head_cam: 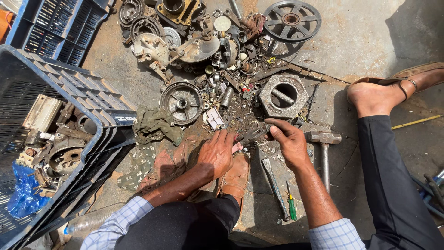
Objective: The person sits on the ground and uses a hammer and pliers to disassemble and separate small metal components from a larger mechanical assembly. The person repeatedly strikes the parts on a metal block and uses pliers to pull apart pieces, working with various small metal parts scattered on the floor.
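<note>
My left hand (216, 153) and my right hand (287, 140) meet over a small dark metal part (251, 135) on the concrete floor. Both grip it, the left from the left side, the right pinching its right end with fingertips. Just beyond lies a heap of greasy engine parts (208, 46), with a round hub (181, 102) and a hexagonal metal block (283, 96). A hammer (323, 143) lies to the right of my right hand.
A dark blue plastic crate (99, 121) full of metal parts stands at left. A spoked pulley wheel (291, 21) lies at the top. A chisel (274, 185) and a green screwdriver (292, 207) lie near my knees. My sandalled foot (379, 95) is stretched out at right.
</note>
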`<state>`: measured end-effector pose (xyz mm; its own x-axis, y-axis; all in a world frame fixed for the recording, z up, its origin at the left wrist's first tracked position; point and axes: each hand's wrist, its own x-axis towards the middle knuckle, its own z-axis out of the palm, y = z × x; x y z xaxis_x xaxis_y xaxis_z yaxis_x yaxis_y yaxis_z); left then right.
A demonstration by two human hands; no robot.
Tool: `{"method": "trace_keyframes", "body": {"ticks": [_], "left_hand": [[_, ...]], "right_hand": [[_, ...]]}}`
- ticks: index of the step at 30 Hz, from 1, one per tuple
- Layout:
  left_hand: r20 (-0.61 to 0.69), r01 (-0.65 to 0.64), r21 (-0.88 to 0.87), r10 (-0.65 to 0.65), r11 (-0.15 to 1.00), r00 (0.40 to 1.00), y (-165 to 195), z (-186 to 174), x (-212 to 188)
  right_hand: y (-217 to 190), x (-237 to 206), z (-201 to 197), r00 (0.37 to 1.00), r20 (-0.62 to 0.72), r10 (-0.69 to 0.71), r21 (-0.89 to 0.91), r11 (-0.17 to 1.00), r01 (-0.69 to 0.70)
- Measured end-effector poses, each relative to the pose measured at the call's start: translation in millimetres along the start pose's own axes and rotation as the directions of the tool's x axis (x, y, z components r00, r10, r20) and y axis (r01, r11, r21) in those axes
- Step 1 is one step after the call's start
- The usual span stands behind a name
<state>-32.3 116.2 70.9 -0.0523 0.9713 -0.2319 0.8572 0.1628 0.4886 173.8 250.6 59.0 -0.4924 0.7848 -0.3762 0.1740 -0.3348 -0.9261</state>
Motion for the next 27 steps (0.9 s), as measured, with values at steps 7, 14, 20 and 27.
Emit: {"method": "trace_keyframes", "body": {"ticks": [7,14,20,27], "left_hand": [[-0.082,-0.057,-0.005,0.057,0.998,0.995,-3.1,-7.9,-4.8],[-0.164,-0.217,0.038,0.22,0.975,0.961,-21.2,-9.1,2.1],[-0.152,-0.339,0.149,0.361,0.929,0.92,-43.5,-11.4,6.9],[-0.132,-0.421,0.081,0.428,0.903,0.894,-52.8,-19.7,13.9]], "right_hand": [[16.0,7.2,-8.4,0.994,0.071,0.085,0.16,0.982,-0.096],[11.1,3.5,-7.5,0.935,0.213,0.282,0.472,0.809,-0.351],[13.0,0.8,-5.3,0.886,0.344,0.31,0.505,0.735,-0.453],[16.2,-3.0,-7.7,0.833,0.46,0.306,0.532,0.656,-0.535]]}}
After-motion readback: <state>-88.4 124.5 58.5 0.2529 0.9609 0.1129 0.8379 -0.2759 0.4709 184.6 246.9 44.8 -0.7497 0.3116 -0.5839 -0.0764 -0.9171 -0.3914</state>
